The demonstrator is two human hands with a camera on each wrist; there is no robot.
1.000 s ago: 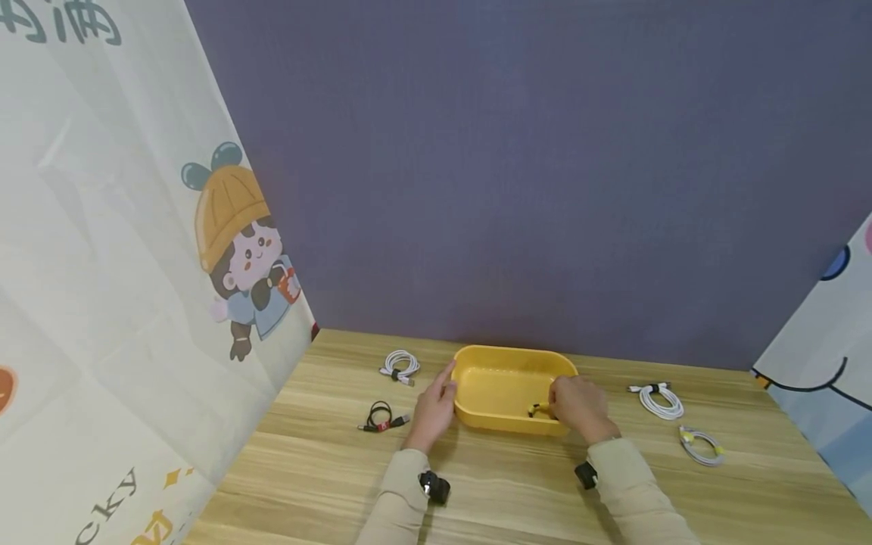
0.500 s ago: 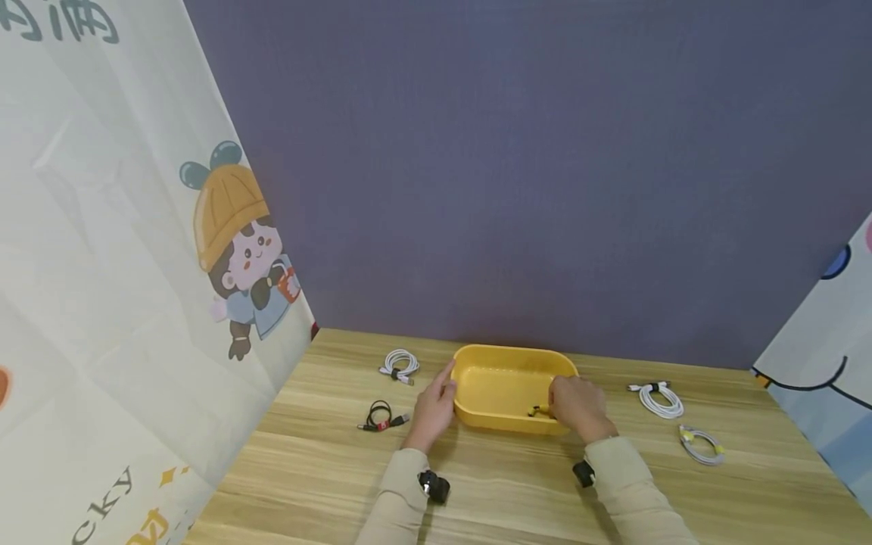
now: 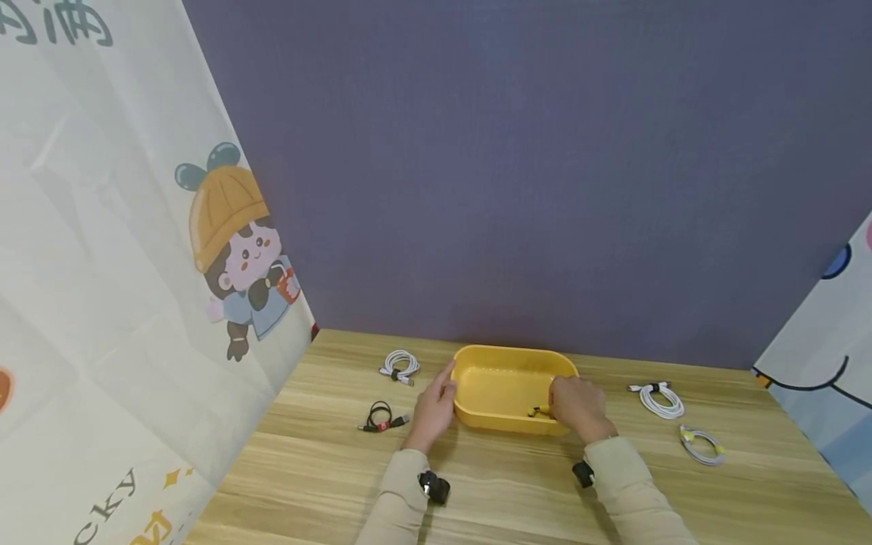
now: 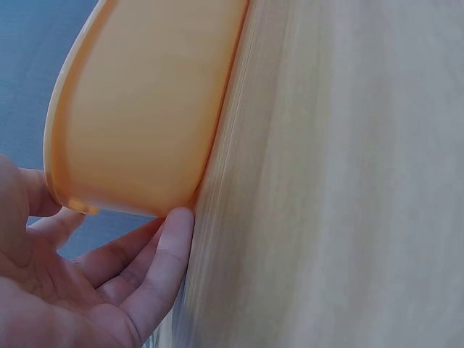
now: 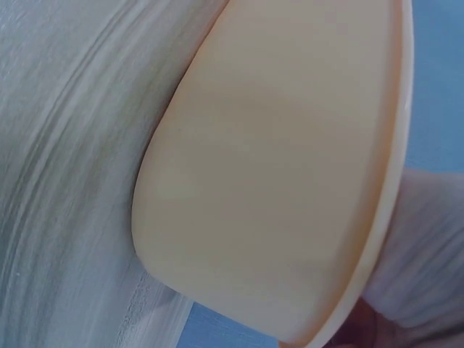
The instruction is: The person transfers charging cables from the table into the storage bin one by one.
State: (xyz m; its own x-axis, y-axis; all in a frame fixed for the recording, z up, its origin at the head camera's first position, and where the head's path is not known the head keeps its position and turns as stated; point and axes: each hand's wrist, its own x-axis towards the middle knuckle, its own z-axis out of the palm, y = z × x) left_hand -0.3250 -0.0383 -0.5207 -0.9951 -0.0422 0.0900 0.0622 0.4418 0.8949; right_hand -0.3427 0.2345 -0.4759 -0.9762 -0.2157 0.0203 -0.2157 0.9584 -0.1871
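A yellow plastic tray (image 3: 511, 388) stands on the wooden table. At its left end my left hand (image 3: 434, 412) rests against the outer wall, fingers fairly straight. The left wrist view has that hand (image 4: 94, 283) with fingertips touching the lower wall and the thumb near the rim. My right hand (image 3: 579, 405) reaches over the near right rim with curled fingers, gripping a small yellow-and-black piece of what looks like a cable (image 3: 538, 410) low inside the tray. Most of that piece is hidden by the hand. In the right wrist view, the tray's wall (image 5: 268, 167) covers the fingers.
Left of the tray lie a coiled white cable (image 3: 402, 365) and a black cable with a red tie (image 3: 383, 417). On the right are a white cable with a black tie (image 3: 661, 401) and a pale cable with yellow ties (image 3: 702, 446). A dark partition (image 3: 531, 174) rises behind.
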